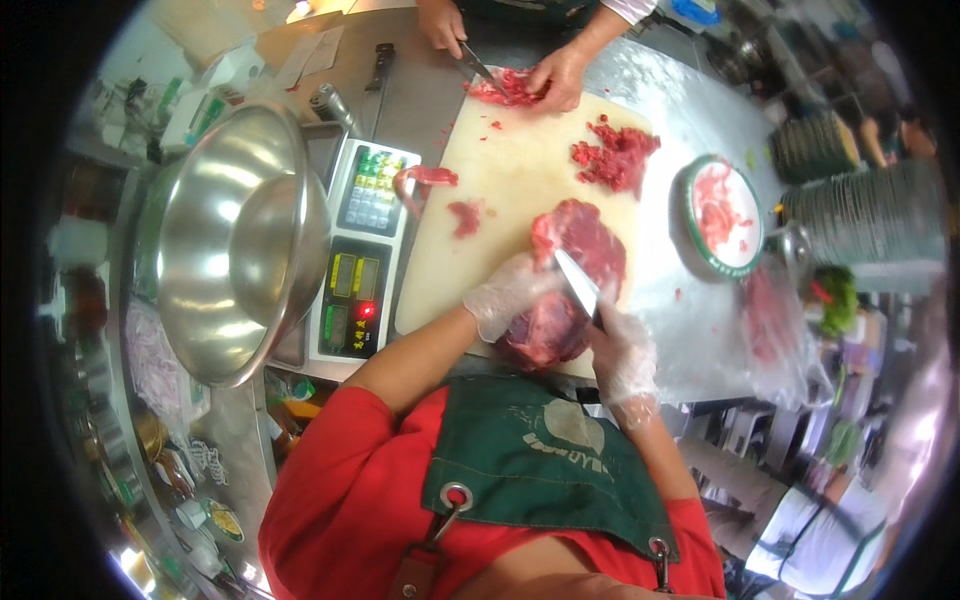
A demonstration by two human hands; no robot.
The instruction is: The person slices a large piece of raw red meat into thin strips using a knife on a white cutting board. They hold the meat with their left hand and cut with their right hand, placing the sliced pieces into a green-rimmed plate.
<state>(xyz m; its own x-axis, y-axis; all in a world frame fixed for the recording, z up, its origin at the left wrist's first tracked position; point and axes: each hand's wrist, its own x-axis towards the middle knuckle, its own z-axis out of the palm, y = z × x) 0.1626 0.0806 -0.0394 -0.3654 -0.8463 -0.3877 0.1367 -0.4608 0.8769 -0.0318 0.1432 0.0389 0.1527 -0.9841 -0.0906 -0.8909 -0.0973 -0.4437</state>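
Observation:
A large piece of raw red meat (pixel 589 232) lies at the near right part of a white cutting board (pixel 487 157). My left hand (pixel 517 292), in a clear plastic glove, rests on the meat's left side. In my gloved right hand (pixel 622 349) is a knife (pixel 576 281), its blade over the meat and pointing away to the upper left. A heap of small meat pieces (pixel 615 154) sits at the board's far right. One thin strip of meat (pixel 427 176) hangs over the board's left edge towards the scale, and a small scrap (pixel 465 217) lies on the board.
Across the board, a co-worker's hands (pixel 559 79) work a knife (pixel 484 71) at meat. Left stand a digital scale (pixel 360 247) and a large steel bowl (pixel 244 247); another knife (pixel 381 67) lies beyond. Right are a green-rimmed dish (pixel 724 217) of trimmings and a plastic bag (pixel 772 330).

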